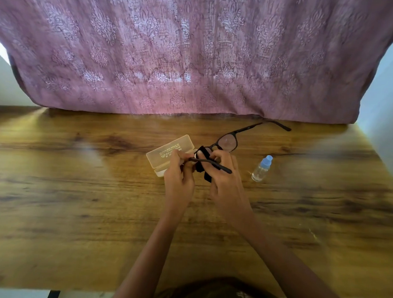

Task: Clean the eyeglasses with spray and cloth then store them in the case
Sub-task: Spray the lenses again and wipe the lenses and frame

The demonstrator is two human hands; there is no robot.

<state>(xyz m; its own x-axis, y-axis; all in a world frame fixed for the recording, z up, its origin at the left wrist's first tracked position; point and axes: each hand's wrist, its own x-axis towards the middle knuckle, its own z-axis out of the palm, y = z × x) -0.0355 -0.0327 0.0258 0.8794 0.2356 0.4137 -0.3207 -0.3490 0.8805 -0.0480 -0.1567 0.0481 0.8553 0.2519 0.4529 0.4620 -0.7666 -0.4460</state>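
- Holding the eyeglasses above the tabletop, both hands raised near the middle of the far half.
- Eyeglasses: thin black frame, rounded lenses, temples unfolded. One lens is exposed and looks hazy; the other is covered by the cloth. Far temple points toward the curtain, near temple crosses over the right hand's fingers.
- Cloth: small, black, soft, bunched; a loose corner hangs below between the two hands.
- Left hand: grip pressed together, fingers curled, pinching the frame at the hinge end of the near temple. Wrist straight, forearm angled up from the bottom edge.
- Right hand: grip pinched on the cloth, fingertips pressing it on the covered lens. Knuckles up, forearm coming in diagonally from the lower right.
- Case: translucent pale-yellow plastic box, rectangular with rounded corners, printed text on the lid, lying on the tabletop just behind the left hand, partly hidden by it. Can't tell if it's latched.
- Spray bottle: small clear plastic, light-blue cap, standing right of the right hand, apart from it.
- Tabletop: glossy wood-grain, brown with dark streaks.
- Curtain: mauve woven fabric with pale damask motifs, hanging down to the far edge.
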